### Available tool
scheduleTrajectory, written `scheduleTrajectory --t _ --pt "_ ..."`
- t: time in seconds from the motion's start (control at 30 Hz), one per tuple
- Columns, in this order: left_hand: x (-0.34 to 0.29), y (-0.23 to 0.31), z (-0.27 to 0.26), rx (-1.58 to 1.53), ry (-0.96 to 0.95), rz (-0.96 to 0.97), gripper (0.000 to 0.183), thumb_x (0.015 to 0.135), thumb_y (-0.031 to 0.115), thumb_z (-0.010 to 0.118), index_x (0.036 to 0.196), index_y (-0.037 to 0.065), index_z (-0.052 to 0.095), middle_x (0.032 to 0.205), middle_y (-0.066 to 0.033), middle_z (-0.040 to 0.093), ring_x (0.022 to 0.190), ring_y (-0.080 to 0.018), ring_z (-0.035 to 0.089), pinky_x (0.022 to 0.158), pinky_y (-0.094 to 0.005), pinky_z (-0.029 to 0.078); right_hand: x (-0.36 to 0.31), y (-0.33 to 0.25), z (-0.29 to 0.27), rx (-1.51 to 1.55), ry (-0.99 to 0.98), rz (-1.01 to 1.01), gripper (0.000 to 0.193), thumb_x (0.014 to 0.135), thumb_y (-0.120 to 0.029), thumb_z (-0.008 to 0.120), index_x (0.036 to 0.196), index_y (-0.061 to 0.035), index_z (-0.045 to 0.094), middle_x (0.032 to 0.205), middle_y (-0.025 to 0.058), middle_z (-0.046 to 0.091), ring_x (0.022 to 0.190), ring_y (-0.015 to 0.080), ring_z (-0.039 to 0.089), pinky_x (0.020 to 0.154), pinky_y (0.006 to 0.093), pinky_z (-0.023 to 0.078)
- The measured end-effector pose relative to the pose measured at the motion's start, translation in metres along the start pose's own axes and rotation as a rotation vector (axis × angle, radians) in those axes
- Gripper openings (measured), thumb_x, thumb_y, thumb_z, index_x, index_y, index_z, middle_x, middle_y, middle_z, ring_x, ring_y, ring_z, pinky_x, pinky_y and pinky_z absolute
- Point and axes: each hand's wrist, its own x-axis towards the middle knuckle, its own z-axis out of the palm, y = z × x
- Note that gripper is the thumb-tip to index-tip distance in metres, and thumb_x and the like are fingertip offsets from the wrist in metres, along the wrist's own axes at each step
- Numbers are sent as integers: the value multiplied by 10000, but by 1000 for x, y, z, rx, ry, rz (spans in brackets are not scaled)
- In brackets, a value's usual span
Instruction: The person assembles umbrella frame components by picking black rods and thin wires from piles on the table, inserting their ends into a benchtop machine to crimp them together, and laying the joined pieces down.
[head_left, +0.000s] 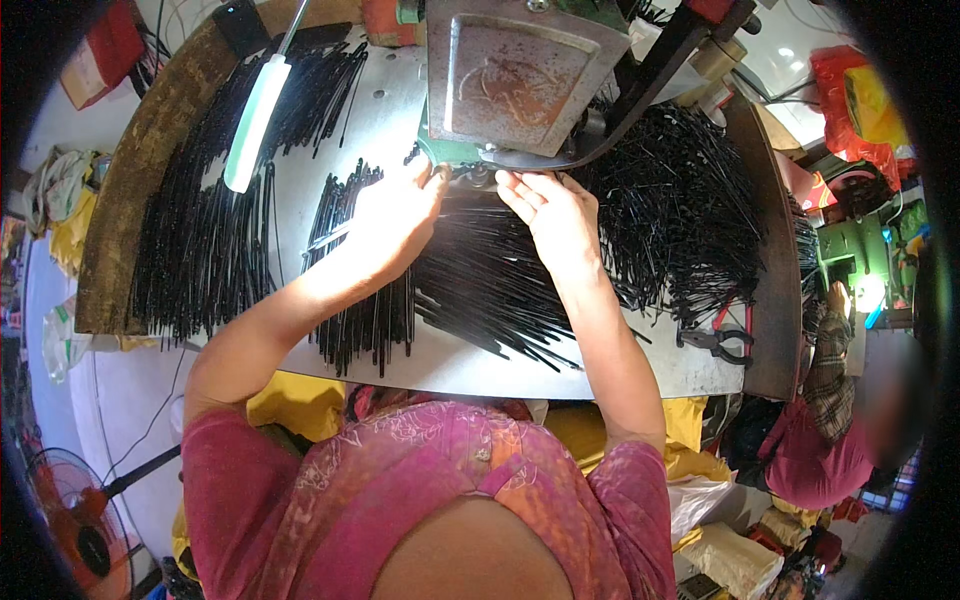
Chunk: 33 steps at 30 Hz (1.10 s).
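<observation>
My left hand (398, 218) is closed, its fingertips at the work point under the head of a metal press machine (525, 85). A thin silvery strip (328, 238) shows beside its wrist side; whether the hand holds it I cannot tell. On the other side of the same spot, my right hand (556, 212) has its thumb and fingers pressed together. What either hand pinches is too small or hidden to make out. Between and below my hands lies a fanned bundle of thin black rods (490, 275). Another bundle of black rods (365, 320) lies under my left forearm.
More black rods (205, 240) cover the left of the metal table (480, 365); a tangled heap (680, 200) fills the right. Pliers (715, 340) lie near the right rim (775, 330). A white lamp (257, 125) hangs at left. A co-worker (825, 430) sits at another machine, right.
</observation>
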Motion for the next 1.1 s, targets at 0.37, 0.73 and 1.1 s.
scheduleTrajectory --t 0.37,0.73,1.1 --pt "-16 -28 -41 -1319 -617 -856 149 813 175 540 772 33 558 650 -39 553 533 -93 515 464 -209 411 -19 -25 2 -561 -237 217 120 712 -123 596 664 -17 567 607 38 535 478 85 497 433 183 400" --pt "-20 14 -35 -1677 -653 -916 139 810 150 551 758 22 537 673 -63 565 537 -117 530 469 -240 431 -20 -8 13 -558 -454 294 222 807 -219 577 761 -3 579 664 52 556 501 68 501 434 186 404" --pt "-11 14 -33 -1289 -598 -771 178 822 181 557 765 12 555 620 -44 550 481 -85 510 414 -213 400 -22 -23 3 -399 -261 228 203 814 -199 563 816 3 543 712 86 573 548 129 563 468 208 448"
